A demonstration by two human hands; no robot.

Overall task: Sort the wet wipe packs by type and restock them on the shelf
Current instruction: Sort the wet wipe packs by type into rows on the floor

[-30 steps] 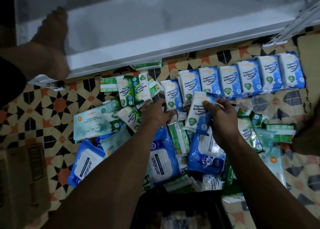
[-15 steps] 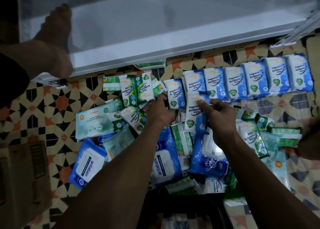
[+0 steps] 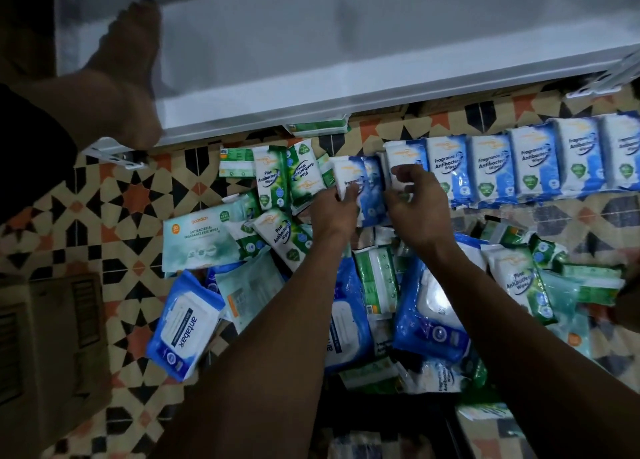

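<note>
Blue-and-white plastic wipe packs (image 3: 491, 164) line the frame's upper right. Green-and-white plastic packs (image 3: 272, 178) lie left of centre. The tiled floor (image 3: 114, 209) shows black, orange and cream stars.

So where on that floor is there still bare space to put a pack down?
Bare tiles lie left of the pale guardian pack, between it and the cardboard box. A narrow strip runs below the blue row, above the green packs. The middle heap, under both forearms, is crowded, packs overlapping. The left hand and right hand hold blue packs at the row's left end.
</note>
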